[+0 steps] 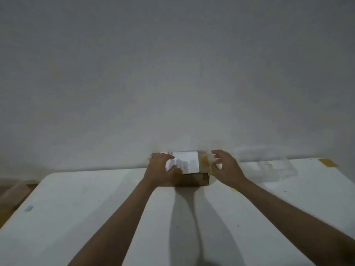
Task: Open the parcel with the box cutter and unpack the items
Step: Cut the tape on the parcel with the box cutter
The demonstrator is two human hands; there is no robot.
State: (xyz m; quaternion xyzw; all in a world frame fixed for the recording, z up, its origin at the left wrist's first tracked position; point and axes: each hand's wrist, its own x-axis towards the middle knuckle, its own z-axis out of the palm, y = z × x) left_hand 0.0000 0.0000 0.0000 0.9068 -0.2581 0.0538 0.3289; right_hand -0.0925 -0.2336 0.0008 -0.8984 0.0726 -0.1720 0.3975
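Left hand (160,169) on parcel (192,169), against wall (172,73).

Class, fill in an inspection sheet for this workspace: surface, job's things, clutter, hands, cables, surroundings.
Surface: white table, lightly marked.
Job's things: brown parcel with white label, at the table's far edge; box cutter not seen.
Clutter: clear plastic packaging; tan tape scrap.
Hands: left hand rests on the parcel; right hand open beside it, contact unclear.
Cables: nothing seen.
Surroundings: bare grey wall.
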